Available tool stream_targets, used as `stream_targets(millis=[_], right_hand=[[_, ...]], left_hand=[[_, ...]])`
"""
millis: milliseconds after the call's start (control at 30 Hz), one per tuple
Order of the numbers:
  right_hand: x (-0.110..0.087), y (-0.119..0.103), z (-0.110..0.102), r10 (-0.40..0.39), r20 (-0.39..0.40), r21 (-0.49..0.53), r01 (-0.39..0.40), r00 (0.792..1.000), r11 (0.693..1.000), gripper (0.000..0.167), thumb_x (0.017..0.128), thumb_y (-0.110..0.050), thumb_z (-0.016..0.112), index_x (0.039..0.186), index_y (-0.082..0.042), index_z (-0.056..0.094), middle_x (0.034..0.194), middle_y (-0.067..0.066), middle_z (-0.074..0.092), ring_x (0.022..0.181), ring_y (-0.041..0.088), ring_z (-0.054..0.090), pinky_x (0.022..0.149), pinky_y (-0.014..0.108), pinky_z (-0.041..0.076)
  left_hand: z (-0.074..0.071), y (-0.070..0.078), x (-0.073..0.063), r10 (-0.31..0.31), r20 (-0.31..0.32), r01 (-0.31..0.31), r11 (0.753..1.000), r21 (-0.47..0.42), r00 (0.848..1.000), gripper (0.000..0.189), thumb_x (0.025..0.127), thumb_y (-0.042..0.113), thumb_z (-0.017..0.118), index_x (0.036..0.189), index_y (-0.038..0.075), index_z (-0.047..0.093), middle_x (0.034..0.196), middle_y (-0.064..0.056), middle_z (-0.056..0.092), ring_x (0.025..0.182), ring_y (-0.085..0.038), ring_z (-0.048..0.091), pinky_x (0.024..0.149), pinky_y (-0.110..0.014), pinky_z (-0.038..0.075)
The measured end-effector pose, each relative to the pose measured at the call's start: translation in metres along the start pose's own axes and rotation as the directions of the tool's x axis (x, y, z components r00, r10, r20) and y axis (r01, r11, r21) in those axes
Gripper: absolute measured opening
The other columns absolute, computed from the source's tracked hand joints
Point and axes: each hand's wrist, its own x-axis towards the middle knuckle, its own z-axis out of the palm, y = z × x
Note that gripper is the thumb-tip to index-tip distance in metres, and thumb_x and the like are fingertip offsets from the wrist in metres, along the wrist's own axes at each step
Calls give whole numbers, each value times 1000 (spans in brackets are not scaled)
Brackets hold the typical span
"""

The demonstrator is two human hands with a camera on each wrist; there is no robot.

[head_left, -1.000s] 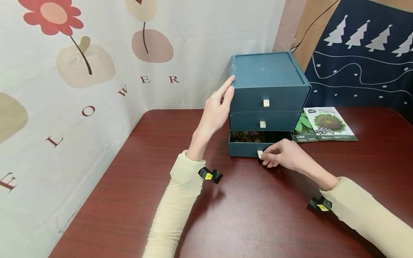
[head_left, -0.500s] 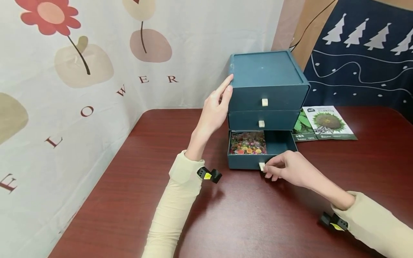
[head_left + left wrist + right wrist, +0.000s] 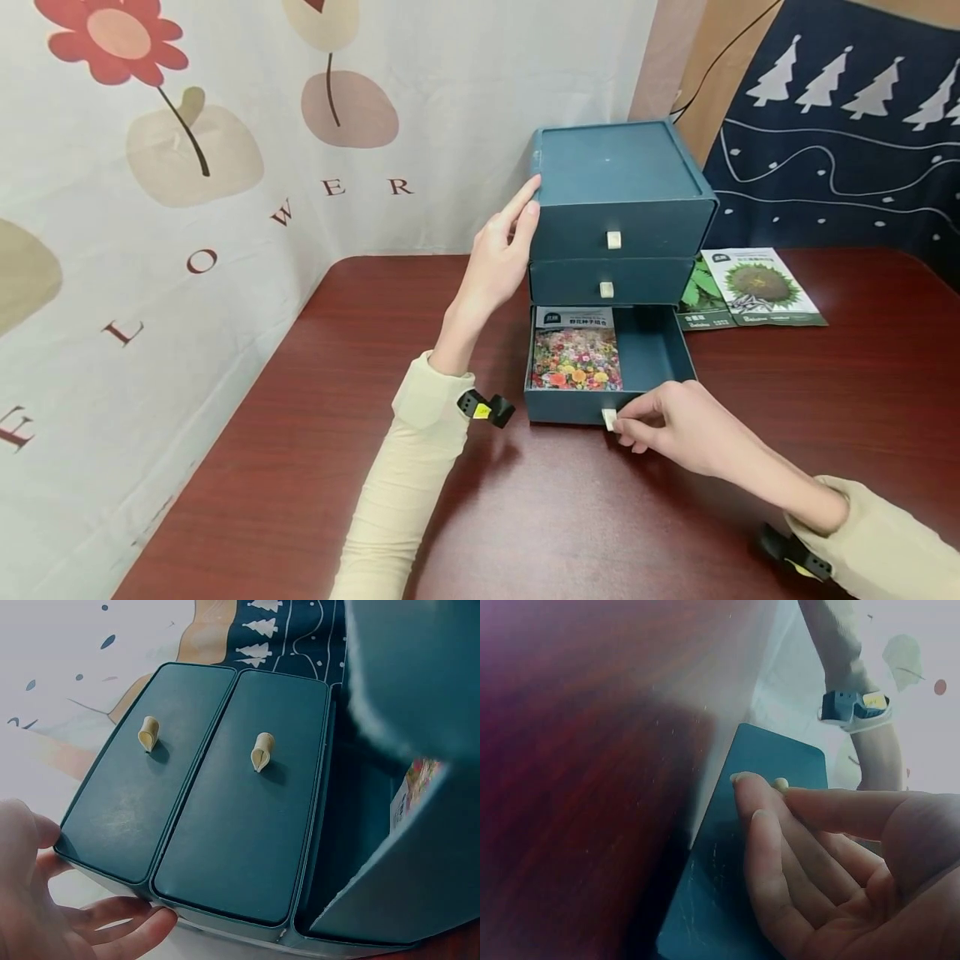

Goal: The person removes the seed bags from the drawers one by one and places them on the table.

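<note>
A teal three-drawer box (image 3: 622, 162) stands at the back of the table. Its bottom drawer (image 3: 558, 408) is pulled out, and a seed packet with a flower picture (image 3: 576, 354) lies in the left part of it. My right hand (image 3: 682, 425) pinches the cream pull tab (image 3: 609, 418) of that drawer between thumb and fingers. With extended fingers, my left hand (image 3: 498, 254) rests against the left side of the box near its top. In the left wrist view the left fingers (image 3: 131, 930) touch the box's side, and the upper two drawers are closed.
To the right of the box lie two seed packets, a white one with a sunflower head (image 3: 763, 287) and a green one (image 3: 701, 296) partly under it. A white printed cloth (image 3: 225, 125) hangs behind and to the left of the reddish-brown table (image 3: 360, 308).
The bottom drawer has slid further out toward me, with my right hand moving along on its tab. The flower seed packet inside has come into view. My left hand has stayed against the box.
</note>
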Motion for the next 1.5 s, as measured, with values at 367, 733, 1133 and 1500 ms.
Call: stream_targets(millis=[367,733,1133,1500], right_hand=[[-13,-2,8,2,50,19,-3,999,1000,12,93,-8,71,91,-14,81,73,-13,70,63,0,65,55,22,49],[-16,-3,0,31,131,99,-44,991,994,9,95,-13,71,91,-12,79,70,-11,69,60,4,66,56,24,54],[-11,-3,-37,103,-50,46,-101,993,994,19,100,-25,67,111,-11,75,89,-4,71,68,11,66,62,29,53],[18,10,-39,204,87,258,-220,975,941,61,102,-27,62,149,6,39,136,28,54,101,29,71,95,49,52]], left_hand=[[1,1,0,-7,2,7,1000,-6,1000,47,111,37,36,158,30,38,92,-7,53,90,-21,48,79,-36,39],[3,1,-1,-5,-6,5,1000,-6,1000,47,111,36,36,158,29,38,92,-7,53,89,-22,47,78,-36,39],[3,1,-1,-4,-4,4,1000,-2,1000,48,111,38,37,158,29,38,86,-6,50,81,-21,45,74,-34,37],[2,0,0,3,-8,-3,1000,-19,1000,48,111,38,36,158,29,38,79,-7,47,74,-24,42,69,-35,36]])
